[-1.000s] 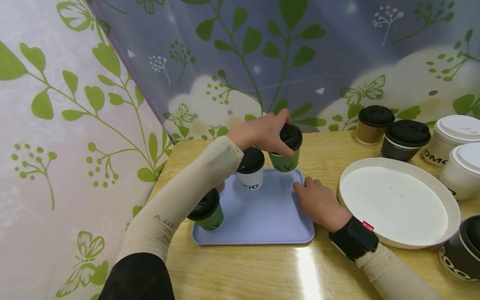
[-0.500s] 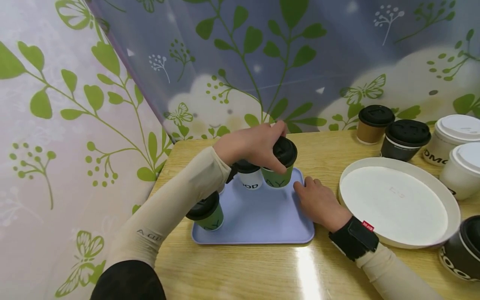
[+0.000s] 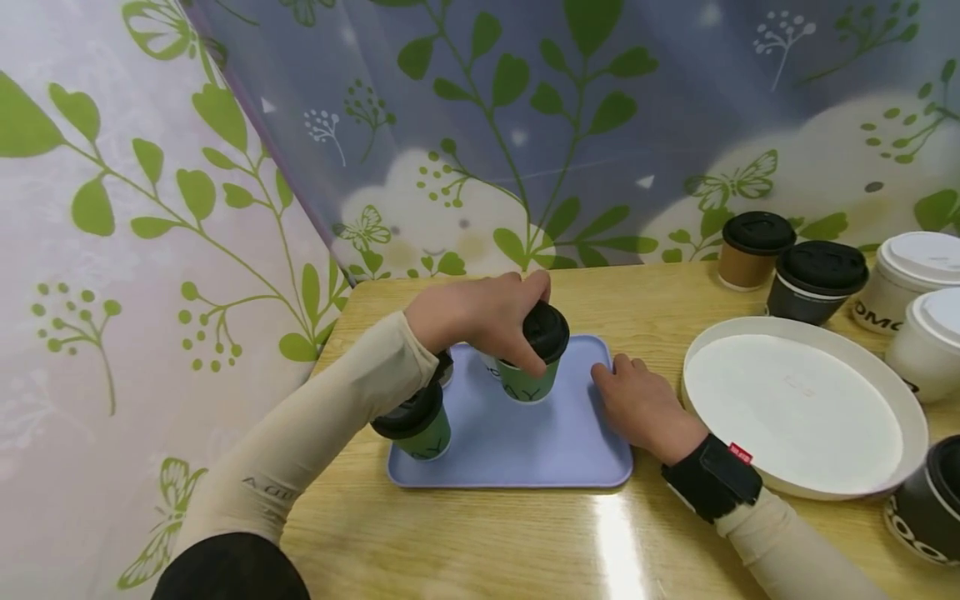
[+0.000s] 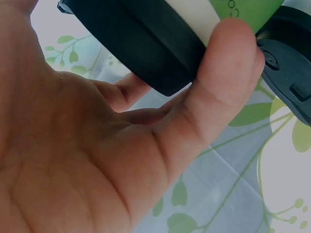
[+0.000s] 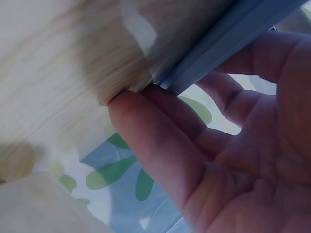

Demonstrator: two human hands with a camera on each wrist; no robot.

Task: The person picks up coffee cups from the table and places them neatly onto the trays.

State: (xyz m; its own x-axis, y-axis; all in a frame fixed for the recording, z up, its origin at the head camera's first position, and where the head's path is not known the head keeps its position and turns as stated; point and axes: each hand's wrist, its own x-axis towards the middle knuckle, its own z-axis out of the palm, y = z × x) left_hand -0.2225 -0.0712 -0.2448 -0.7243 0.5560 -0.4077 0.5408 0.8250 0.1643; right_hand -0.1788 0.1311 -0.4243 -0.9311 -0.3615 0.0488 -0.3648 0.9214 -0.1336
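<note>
My left hand [image 3: 487,317] grips a green paper coffee cup [image 3: 527,385] with a black lid from above, over the middle of a lavender tray [image 3: 525,454]. In the left wrist view, thumb and fingers reach round the cup's black lid [image 4: 146,43] onto its side. A white cup [image 3: 491,364] behind it is mostly hidden by that hand. Another green cup [image 3: 423,433] with a black lid stands at the tray's front left. My right hand [image 3: 637,404] holds the tray's right edge; the right wrist view shows its fingertips low beside the tray rim [image 5: 209,53], at the table surface.
A round cream-coloured tray [image 3: 795,408] lies to the right of my right hand. Beyond it are a brown cup [image 3: 746,265], a black cup [image 3: 806,292] and white-lidded cups [image 3: 930,342]. Another black cup [image 3: 926,508] stands at the right edge. A patterned backdrop [image 3: 637,125] rises behind the table.
My left hand has brought the green cup from the tray's back right edge leftward and nearer, in front of the white cup. The right hand stays at the tray's edge.
</note>
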